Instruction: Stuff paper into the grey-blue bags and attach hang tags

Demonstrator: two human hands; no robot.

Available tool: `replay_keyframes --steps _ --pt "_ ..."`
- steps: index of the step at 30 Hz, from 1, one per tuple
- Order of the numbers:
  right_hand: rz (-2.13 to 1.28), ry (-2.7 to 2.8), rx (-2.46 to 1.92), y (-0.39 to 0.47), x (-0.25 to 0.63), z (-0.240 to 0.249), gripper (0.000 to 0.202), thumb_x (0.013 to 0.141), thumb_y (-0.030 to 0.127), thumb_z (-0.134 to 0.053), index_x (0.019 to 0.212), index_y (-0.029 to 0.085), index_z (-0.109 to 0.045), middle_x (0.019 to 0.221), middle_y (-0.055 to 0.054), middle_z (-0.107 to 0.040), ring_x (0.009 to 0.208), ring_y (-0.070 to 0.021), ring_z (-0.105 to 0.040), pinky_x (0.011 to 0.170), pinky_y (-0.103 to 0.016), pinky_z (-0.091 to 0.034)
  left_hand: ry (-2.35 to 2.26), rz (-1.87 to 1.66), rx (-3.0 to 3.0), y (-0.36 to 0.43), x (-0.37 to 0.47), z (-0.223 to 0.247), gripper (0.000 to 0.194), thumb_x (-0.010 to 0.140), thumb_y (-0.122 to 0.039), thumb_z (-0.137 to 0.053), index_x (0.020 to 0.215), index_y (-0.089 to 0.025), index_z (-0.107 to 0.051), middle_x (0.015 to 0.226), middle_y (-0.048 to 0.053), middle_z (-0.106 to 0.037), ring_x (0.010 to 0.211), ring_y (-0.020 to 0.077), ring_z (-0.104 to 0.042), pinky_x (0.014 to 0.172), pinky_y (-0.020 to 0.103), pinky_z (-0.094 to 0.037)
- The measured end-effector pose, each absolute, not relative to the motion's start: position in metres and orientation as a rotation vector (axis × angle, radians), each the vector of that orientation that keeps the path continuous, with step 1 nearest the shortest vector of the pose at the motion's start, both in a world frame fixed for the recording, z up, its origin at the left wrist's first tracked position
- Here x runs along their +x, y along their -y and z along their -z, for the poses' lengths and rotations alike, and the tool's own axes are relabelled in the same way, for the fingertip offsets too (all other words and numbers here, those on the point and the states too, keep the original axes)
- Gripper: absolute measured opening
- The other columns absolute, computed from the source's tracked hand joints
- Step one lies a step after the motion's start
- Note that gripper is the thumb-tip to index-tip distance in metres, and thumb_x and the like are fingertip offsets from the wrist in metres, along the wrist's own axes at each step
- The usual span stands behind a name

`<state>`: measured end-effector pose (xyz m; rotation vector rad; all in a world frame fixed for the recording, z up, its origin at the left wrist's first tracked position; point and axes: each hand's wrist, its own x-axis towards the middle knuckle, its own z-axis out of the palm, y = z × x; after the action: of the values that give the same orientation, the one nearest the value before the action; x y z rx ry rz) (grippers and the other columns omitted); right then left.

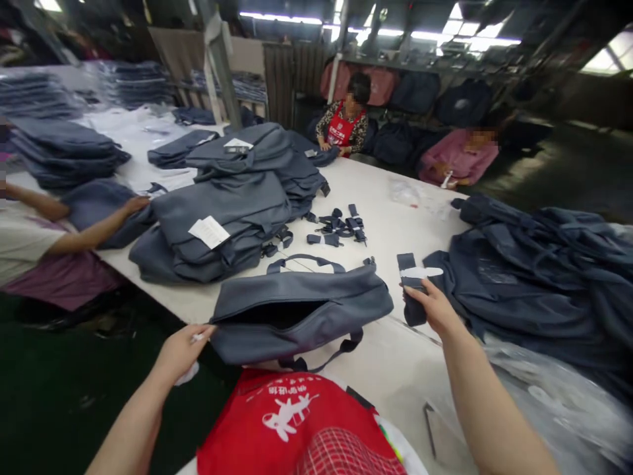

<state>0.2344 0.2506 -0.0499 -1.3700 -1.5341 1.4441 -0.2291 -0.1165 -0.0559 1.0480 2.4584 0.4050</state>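
Note:
A dark blue bag lies on the near edge of the white table, its top zip partly open and its handles out at both sides. My left hand is closed on the bag's left end. To the right of the bag, my right hand grips a folded dark blue strap with a white wrap around it. Several more folded straps with clips lie beyond the bag on the table.
A heap of blue bags with white tags stands at the back left. More blue bags and clear plastic cover the right side. Another person's arm reaches in from the left. Two people sit across the table.

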Motion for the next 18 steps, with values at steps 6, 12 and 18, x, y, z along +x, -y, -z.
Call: replay_keyframes --steps 6,12,18 --pt "-1.617 2.088 -0.722 -0.17 0.082 -0.066 0.032 0.077 0.035 -0.068 0.104 0.017 -0.065 0.099 -0.006 -0.069 0.087 -0.0186 -0.064 0.08 -0.03 -0.051 -2.381 -0.65 1.108 0.106 -0.208 0.078 0.063 0.065 -0.057 -0.066 0.114 -0.019 -0.058 0.102 0.008 -0.066 0.097 0.0263 -0.063 0.087 0.035 -0.047" --pt "-1.441 2.91 -0.041 -0.079 -0.074 -0.024 0.041 0.079 0.023 -0.062 0.121 0.023 -0.06 0.115 -0.004 -0.067 0.106 -0.0231 -0.062 0.094 -0.035 -0.046 -2.105 -0.951 0.909 0.123 -0.214 0.093 0.064 0.054 -0.05 -0.078 0.105 -0.017 -0.06 0.091 0.008 -0.068 0.086 0.0266 -0.064 0.081 0.039 -0.05" --pt "-1.104 3.385 -0.357 -0.048 -0.118 0.078 0.044 0.076 0.018 -0.062 0.121 0.016 -0.062 0.118 -0.012 -0.066 0.108 -0.0278 -0.062 0.093 -0.035 -0.048 -1.709 -1.554 0.423 0.134 -0.207 0.111 0.061 0.064 -0.062 -0.069 0.102 -0.014 -0.066 0.104 0.011 -0.07 0.097 0.0265 -0.065 0.081 0.036 -0.054"
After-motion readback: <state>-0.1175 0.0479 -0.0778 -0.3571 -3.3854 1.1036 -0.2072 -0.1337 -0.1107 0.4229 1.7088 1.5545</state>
